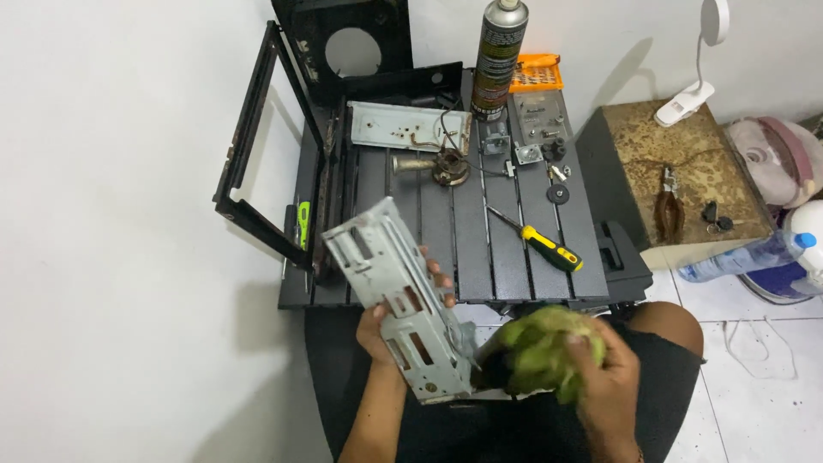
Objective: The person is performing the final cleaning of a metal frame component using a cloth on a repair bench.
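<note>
Above the lap, left hand [390,330] gripping a slotted grey metal bracket [399,300], right hand [604,377] clutching a bunched green cloth [544,347].

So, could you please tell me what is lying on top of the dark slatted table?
On the table lie a yellow-handled screwdriver, a spray can, an orange bit case, a grey metal plate and small parts. The bracket in the left hand covers the near-left corner.

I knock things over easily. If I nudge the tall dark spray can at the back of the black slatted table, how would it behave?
The tall dark spray can stands upright, narrow for its height, so it probably tips easily. Being round, it would likely roll along the black slatted table afterwards.
</note>
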